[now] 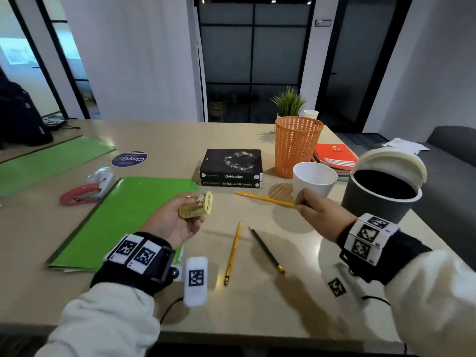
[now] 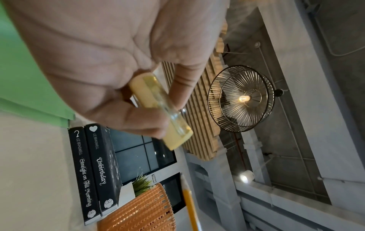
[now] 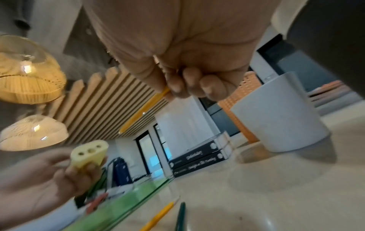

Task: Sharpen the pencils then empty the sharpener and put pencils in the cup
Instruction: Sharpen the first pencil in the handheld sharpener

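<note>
My left hand grips a pale yellow sharpener above the table, its three-hole end facing right; the sharpener also shows in the left wrist view, the holes in the right wrist view. My right hand pinches a yellow pencil by one end, its tip pointing left toward the sharpener but apart from it. A second yellow pencil and a dark green pencil lie on the table between my wrists. The white cup stands just behind my right hand.
A grey bin with its lid swung open stands at the right edge. An orange mesh basket, two stacked black books, red notebooks, green folders and a red stapler share the table.
</note>
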`<state>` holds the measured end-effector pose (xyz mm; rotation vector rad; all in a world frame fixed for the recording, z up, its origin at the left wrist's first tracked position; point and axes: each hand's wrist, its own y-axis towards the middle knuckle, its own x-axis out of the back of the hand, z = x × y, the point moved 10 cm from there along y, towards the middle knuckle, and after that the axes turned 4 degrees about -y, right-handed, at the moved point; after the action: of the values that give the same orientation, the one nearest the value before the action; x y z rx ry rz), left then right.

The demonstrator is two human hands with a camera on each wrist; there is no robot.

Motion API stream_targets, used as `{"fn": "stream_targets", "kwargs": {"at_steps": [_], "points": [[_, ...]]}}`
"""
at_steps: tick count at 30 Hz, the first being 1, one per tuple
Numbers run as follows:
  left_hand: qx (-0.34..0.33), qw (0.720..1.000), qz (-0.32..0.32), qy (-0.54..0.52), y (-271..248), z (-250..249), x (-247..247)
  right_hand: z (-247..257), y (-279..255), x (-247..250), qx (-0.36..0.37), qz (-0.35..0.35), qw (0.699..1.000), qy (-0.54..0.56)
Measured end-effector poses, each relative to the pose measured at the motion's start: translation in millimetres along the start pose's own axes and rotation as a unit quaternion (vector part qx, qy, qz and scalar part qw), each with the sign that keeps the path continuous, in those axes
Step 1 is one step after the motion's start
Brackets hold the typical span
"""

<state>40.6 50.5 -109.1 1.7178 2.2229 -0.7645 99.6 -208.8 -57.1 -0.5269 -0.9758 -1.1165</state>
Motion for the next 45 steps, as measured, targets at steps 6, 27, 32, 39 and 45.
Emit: {"fn": "stream_targets", "kwargs": {"at_steps": [6, 27, 32, 39, 45], "points": [[0.038, 0.998, 0.027, 0.050, -14.3, 14.9, 2.8, 25.6, -17.9, -10.2, 0.086, 0.005, 0.993, -0.074], [0.019, 0.998, 0.043, 0.049, -20.0, 17.9, -8.1, 52.3, -41.4, -3.8, 0.199, -0.061, 0.975, -0.074], [0.019, 0.997, 0.053, 0.059, -22.0, 16.6, -10.1, 54.3, -41.2, -1.9, 0.204, -0.061, 0.974, -0.075], [0.025, 0.994, 0.079, 0.072, -26.5, 21.5, -20.7, 66.4, -48.5, -3.9, 0.249, -0.070, 0.961, -0.095], [0.019, 0.990, 0.115, 0.076, -32.1, 26.2, -41.1, 87.2, -52.5, -9.5, 0.298, -0.088, 0.925, -0.218]]}}
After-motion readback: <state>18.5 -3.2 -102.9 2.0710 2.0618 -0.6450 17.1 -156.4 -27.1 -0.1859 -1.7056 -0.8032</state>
